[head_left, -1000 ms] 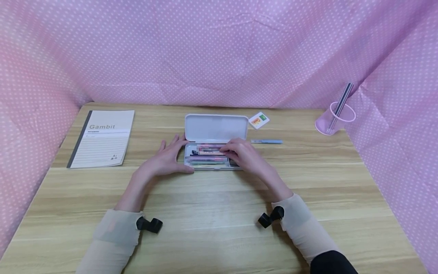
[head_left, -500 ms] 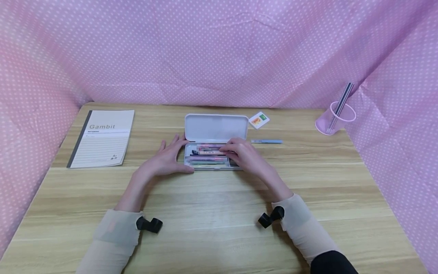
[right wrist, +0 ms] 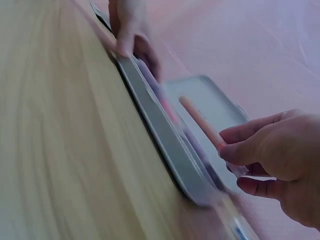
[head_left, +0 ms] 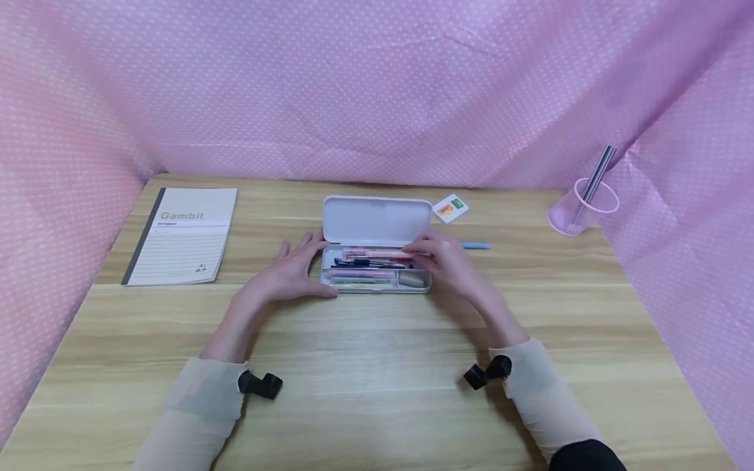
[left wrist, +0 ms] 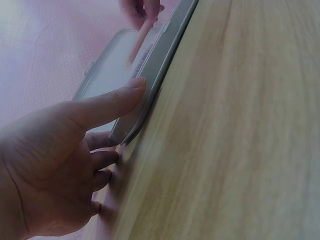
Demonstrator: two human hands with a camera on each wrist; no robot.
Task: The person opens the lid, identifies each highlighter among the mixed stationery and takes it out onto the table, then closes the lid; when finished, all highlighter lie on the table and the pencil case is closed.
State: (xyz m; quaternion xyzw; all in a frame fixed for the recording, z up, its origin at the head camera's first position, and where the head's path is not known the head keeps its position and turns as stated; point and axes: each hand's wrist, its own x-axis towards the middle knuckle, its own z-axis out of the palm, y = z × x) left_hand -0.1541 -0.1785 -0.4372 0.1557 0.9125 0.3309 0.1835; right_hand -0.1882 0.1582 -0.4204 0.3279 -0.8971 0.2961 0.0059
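A white pencil case (head_left: 377,221) lies with its lid raised. Several pens (head_left: 362,275) and a grey-brown object (head_left: 412,279) lie in its compartments. My left hand (head_left: 285,275) grips the left end of the case, thumb against the front wall and other fingers around the side and back. My right hand (head_left: 450,261) pinches a pink pen (right wrist: 202,120) near one end between thumb and fingers. In the right wrist view the pen slants above the case, its far end pointing toward the left hand.
A Gambit notebook (head_left: 187,239) lies at the left. Behind the right hand are a blue pen (head_left: 476,245), partly hidden, and a small white eraser-like block (head_left: 450,208). A pink cup (head_left: 574,212) with dark pencils (head_left: 599,173) stands at the far right.
My right hand has lifted the pink pen and moved to the right with it, uncovering a black pen and the grey-brown object. The left hand stays on the case; the head view shifted slightly.
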